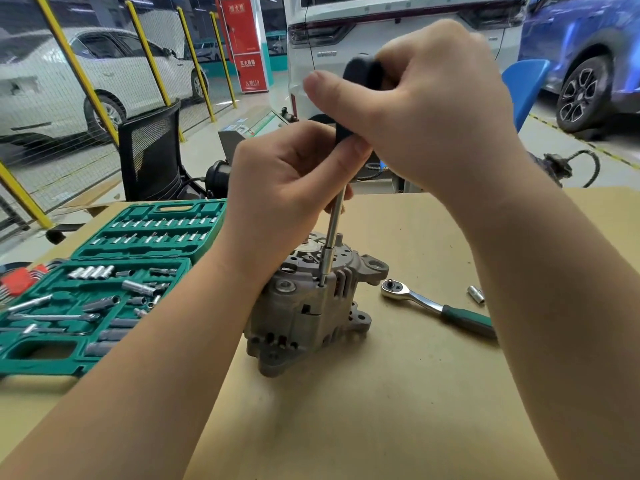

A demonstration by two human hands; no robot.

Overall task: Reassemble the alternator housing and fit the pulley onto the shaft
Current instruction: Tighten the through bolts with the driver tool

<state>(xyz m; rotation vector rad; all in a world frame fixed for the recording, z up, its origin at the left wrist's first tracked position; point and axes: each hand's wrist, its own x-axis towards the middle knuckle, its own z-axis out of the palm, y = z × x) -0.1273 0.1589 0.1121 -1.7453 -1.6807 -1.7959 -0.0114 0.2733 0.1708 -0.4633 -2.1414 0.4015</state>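
The grey alternator housing [304, 313] stands upright on the cardboard-covered table [398, 393], its shaft end facing up. A driver with a black handle [360, 84] and a long steel shank [334, 230] stands nearly upright, and its socket tip sits on a bolt at the housing's upper edge. My right hand [433, 109] grips the handle from above. My left hand [287, 178] is curled round the lower handle and the top of the shank. No pulley is visible.
A green socket-set case [104, 289] lies open at the left, with red hex keys [20, 277] beside it. A ratchet with a green grip [436, 310] and a loose socket [476, 294] lie right of the alternator. Chairs and parked cars stand beyond the table.
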